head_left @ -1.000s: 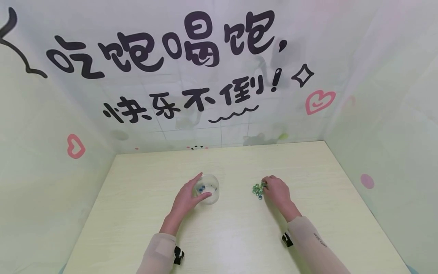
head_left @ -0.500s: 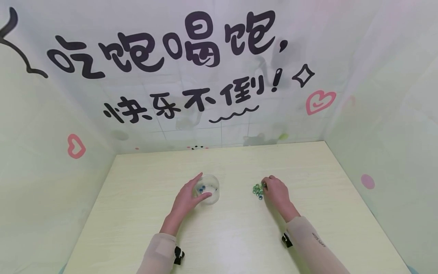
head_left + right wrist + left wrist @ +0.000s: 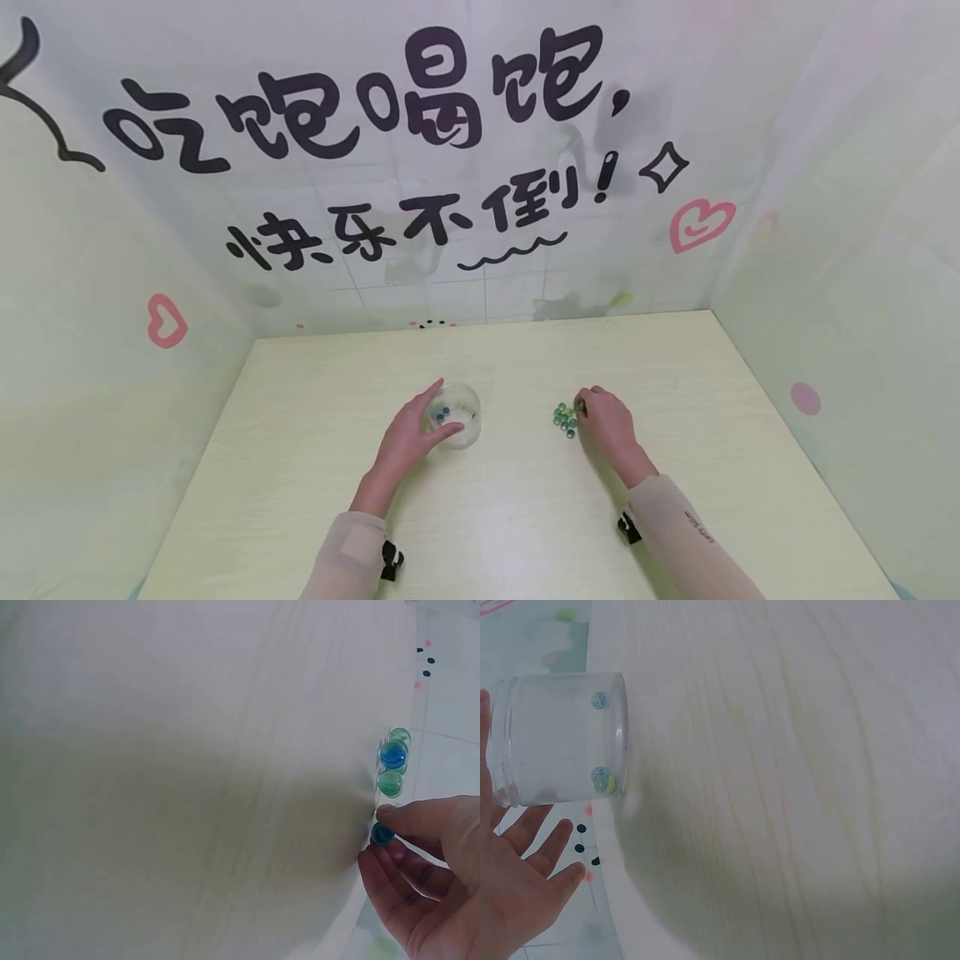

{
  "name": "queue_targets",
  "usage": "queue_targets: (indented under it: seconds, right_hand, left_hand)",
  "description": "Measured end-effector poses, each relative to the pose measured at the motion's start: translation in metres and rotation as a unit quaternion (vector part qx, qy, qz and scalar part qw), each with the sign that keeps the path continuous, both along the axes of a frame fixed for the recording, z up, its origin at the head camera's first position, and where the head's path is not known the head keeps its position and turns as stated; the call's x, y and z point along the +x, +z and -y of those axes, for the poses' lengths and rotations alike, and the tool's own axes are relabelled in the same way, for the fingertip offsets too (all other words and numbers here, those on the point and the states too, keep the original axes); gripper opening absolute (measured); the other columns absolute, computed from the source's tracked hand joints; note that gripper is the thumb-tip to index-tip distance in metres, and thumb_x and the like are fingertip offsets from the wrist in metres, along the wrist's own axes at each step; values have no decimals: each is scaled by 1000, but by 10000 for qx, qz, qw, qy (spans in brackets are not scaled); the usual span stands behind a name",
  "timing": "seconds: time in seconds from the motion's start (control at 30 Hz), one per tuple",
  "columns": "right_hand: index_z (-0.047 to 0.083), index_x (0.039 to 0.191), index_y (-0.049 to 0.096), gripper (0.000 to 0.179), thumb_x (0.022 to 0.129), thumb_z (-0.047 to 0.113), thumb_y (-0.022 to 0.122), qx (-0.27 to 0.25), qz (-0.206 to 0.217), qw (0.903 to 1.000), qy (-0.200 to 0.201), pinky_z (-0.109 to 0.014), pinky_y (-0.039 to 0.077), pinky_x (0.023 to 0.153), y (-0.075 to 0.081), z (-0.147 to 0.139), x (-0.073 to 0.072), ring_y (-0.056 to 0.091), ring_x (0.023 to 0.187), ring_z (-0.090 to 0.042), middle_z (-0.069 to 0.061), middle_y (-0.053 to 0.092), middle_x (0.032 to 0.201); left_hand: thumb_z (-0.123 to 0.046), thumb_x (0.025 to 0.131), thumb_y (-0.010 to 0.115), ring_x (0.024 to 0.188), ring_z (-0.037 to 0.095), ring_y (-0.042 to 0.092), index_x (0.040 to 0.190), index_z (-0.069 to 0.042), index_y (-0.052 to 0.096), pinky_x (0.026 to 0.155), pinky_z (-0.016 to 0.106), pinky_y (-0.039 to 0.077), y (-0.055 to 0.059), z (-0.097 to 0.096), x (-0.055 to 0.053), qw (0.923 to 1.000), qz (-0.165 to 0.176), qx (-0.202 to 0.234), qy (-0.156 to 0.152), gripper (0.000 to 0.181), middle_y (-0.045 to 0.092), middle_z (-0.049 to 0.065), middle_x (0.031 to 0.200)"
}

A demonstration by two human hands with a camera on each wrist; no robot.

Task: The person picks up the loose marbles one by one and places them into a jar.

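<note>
My left hand (image 3: 405, 432) holds a clear jar (image 3: 467, 419) round its side near the rim, thumb on the near side and fingers on the far side. The jar stands upright on the table; in the left wrist view a few glass marbles (image 3: 600, 700) lie at its bottom. Over to the right, my right hand (image 3: 606, 421) reaches down beside a cluster of green marbles (image 3: 564, 419). In the right wrist view its thumb and fingers pinch a dark blue marble (image 3: 382, 833) at the tabletop. Another blue marble (image 3: 392, 754) lies among the green ones.
The pale wooden table (image 3: 480, 517) ends at a back wall (image 3: 480, 292) printed with large black characters. Side walls (image 3: 832, 333) flank it. A black strap clip (image 3: 392, 560) hangs at the left wrist, another clip (image 3: 629, 527) at the right.
</note>
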State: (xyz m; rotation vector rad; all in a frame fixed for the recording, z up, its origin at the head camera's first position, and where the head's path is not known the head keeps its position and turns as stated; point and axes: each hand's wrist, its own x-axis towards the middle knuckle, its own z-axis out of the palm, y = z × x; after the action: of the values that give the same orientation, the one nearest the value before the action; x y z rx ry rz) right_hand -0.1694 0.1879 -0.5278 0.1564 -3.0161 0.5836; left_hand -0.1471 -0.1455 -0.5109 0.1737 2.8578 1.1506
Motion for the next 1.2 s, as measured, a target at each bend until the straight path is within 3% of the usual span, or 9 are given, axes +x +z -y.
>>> queue_targets:
  seconds: [1.2]
  right_hand:
    - [4,96,74,11,85,7,74,-391,-403,9983,180,-30,52,61,24,9,6,60,72,-16,-6,66,84]
  left_hand:
    - [-51,83,76,144,39,40,155,-24,37,115,58,38,-1,0,1,10000,14,41,25,86,45,15,155]
